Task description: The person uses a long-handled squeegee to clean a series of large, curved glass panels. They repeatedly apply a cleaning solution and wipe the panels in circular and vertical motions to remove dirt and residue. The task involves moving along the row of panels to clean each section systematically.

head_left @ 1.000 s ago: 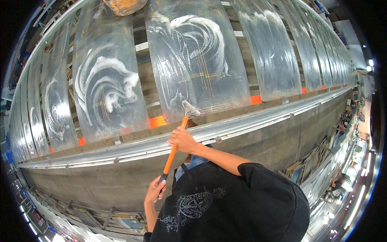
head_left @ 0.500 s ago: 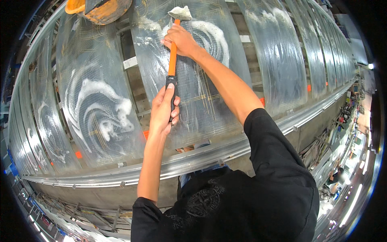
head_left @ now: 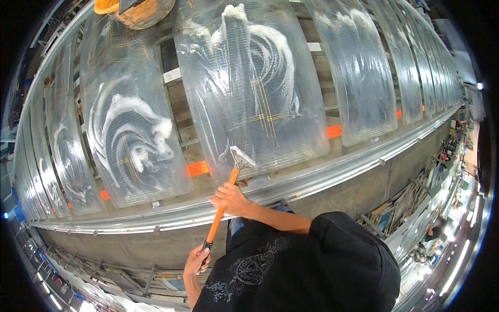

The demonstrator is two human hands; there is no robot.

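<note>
Both my hands hold a long-handled scraper (head_left: pixel 217 223) with an orange shaft, a black grip and a wide pale head. My left hand (head_left: pixel 196 260) is closed around the black grip, low and close to my body. Farther up the shaft, my right hand (head_left: pixel 231 199) wraps the orange part just below the head. The scraper's head (head_left: pixel 242 157) lies at the near end of a wet, glossy, see-through panel (head_left: pixel 291 127). White foam (head_left: pixel 278 44) is smeared in arcs over this panel's far half, with a streaked strip running toward me.
Similar panels (head_left: pixel 366 83) lie side by side on a long frame, with gaps between them. The left panel (head_left: pixel 132 182) carries swirled foam. A metal rail (head_left: pixel 291 192) runs along the near edge. An orange bucket-like container (head_left: pixel 148 15) stands at the far left. Orange blocks (head_left: pixel 334 131) show in the gaps.
The scraper has come toward me, from the panel's far foamy part to its near end. Both hands moved down with it, still gripping, and a streaked strip shows through the foam.
</note>
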